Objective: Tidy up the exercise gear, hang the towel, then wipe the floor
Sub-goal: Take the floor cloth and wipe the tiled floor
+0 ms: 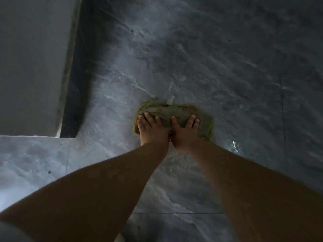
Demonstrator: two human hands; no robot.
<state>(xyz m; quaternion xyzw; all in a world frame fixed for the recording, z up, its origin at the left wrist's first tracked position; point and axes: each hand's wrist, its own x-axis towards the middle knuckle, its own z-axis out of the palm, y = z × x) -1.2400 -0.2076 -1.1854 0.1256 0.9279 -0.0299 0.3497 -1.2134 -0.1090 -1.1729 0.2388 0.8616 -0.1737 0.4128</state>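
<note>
A crumpled yellow-green cloth (181, 110) with a white tag lies on the dark grey marble floor (218, 58) in the middle of the view. My left hand (152, 128) presses flat on its left part, fingers spread and straight. Beside it, touching at the thumbs, my right hand (185, 131) presses flat on the cloth's right part. Both arms reach straight forward and down from the bottom of the view. No exercise gear or towel rack is in sight.
A pale wall corner (31, 63) with a dark skirting strip (80, 81) stands at the left, close to the cloth. Open marble floor stretches to the right and far side. A wet glint (234, 145) shows just right of my right wrist.
</note>
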